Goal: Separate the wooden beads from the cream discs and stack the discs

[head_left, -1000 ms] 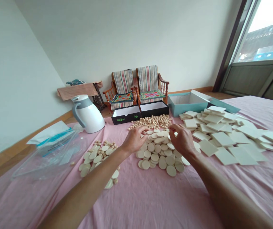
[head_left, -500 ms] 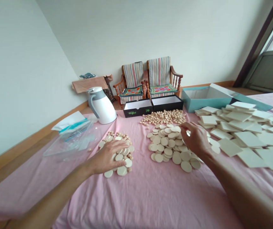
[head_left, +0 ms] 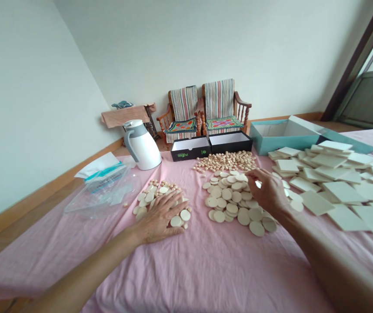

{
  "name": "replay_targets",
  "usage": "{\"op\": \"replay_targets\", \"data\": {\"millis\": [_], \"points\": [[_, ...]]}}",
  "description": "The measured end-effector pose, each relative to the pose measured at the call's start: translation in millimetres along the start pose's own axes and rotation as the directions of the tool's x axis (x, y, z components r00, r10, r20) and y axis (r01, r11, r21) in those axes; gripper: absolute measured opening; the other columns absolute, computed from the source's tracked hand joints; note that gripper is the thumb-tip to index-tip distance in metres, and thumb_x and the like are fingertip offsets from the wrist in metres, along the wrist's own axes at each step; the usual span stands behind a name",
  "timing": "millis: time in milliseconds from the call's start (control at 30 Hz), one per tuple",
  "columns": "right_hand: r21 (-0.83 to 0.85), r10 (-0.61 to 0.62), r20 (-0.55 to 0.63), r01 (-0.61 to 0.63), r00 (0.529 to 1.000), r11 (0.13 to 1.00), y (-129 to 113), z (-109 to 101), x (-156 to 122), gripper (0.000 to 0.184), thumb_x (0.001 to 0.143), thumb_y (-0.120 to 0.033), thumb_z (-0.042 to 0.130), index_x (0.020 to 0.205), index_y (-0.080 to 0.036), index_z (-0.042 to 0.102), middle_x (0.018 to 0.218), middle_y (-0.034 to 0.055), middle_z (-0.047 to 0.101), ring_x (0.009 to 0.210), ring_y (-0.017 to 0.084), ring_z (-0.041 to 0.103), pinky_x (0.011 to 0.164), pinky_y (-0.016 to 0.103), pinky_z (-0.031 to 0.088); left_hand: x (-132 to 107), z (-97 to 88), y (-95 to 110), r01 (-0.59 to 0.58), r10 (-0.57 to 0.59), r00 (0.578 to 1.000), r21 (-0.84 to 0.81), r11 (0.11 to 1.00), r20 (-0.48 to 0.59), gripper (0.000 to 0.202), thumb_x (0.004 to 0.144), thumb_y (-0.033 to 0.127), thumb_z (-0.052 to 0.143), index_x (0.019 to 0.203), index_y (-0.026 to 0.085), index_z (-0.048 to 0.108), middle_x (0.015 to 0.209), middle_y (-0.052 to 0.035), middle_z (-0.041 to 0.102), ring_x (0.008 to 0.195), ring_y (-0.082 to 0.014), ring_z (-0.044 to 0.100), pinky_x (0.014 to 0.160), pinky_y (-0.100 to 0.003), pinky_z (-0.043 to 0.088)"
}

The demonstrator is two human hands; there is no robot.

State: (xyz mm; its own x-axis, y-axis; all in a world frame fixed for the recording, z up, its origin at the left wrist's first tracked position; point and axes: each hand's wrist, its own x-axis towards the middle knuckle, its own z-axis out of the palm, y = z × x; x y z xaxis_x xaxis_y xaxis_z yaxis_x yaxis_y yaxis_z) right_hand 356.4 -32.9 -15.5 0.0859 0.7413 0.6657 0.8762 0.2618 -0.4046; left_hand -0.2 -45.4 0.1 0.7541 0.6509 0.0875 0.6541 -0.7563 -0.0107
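Note:
My left hand [head_left: 160, 217] lies palm down with its fingers spread over a mixed pile of pale round wooden discs [head_left: 185, 215] and small wooden beads [head_left: 154, 183]. It covers much of that pile. My right hand [head_left: 266, 187] is over the right edge of a larger pile of round wooden discs [head_left: 227, 193]. Its fingers are curled and pinched together at the tips. Whatever they may hold is hidden. Behind the disc pile lies a heap of small wooden beads [head_left: 227, 161]. Square pale wooden tiles [head_left: 343, 191] are heaped to the right of my right hand.
A white and grey jug [head_left: 144, 148] and a clear plastic container [head_left: 98, 195] with blue-white packaging stand at the left. Two black open boxes [head_left: 191, 154] and a teal box [head_left: 284, 142] line the back of the pink cloth [head_left: 199, 269]. Two wooden armchairs [head_left: 219, 104] are beyond.
My left hand has moved slightly right and down and its fingers have spread, with discs and beads under it shifting right. My right hand stays nearly in place. The view has shifted slightly.

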Motion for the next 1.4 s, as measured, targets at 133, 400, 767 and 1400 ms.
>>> {"op": "replay_targets", "data": {"millis": [133,400,767,1400], "points": [[-0.006,0.0,0.01,0.0,1.0,1.0,-1,0,1,0.018,0.078,-0.022,0.047,0.084,-0.02,0.064,0.08,0.0034,0.066,0.07,0.017,0.058,0.065,0.027,0.039,15,3.0,-4,0.024,-0.025,0.998,-0.019,1.0,-0.065,0.062,0.082,0.057,0.049,0.137,0.031,0.038,0.144,-0.01,0.036,0.133,-0.0304,0.03,0.106,-0.051,0.028],[0.019,-0.003,0.017,0.002,1.0,1.0,-6,-4,1,0.017,0.078,-0.02,0.047,0.084,-0.02,0.063,0.079,0.0034,0.066,0.071,0.017,0.058,0.067,0.027,0.04,51,9.6,-14,0.023,-0.025,0.992,-0.016,1.0,-0.12,0.052,0.086,0.052,0.046,0.133,0.03,0.044,0.138,-0.0084,0.044,0.13,-0.0279,0.035,0.106,-0.049,0.03],[0.084,-0.044,0.074,0.038,0.996,0.996,-23,-3,-2,0.016,0.08,-0.019,0.048,0.086,-0.019,0.063,0.083,0.004,0.064,0.077,0.017,0.056,0.072,0.028,0.04,61,3.7,-17,-0.004,-0.01,0.979,-0.066,0.998,-0.203,0.045,0.087,0.049,0.048,0.125,0.025,0.053,0.13,-0.0093,0.054,0.124,-0.0257,0.043,0.102,-0.046,0.035],[-0.102,-0.17,0.548,0.266,0.819,0.958,-128,53,-3,0.018,0.077,-0.01,0.045,0.082,-0.016,0.06,0.083,0.0086,0.062,0.083,0.02,0.053,0.076,0.032,0.031,55,20.7,-19,0.021,-0.114,0.867,-0.192,0.981,-0.486,0.021,0.088,0.029,0.051,0.101,0.02,0.065,0.109,-0.0078,0.066,0.109,-0.0217,0.056,0.097,-0.042,0.042]]}}
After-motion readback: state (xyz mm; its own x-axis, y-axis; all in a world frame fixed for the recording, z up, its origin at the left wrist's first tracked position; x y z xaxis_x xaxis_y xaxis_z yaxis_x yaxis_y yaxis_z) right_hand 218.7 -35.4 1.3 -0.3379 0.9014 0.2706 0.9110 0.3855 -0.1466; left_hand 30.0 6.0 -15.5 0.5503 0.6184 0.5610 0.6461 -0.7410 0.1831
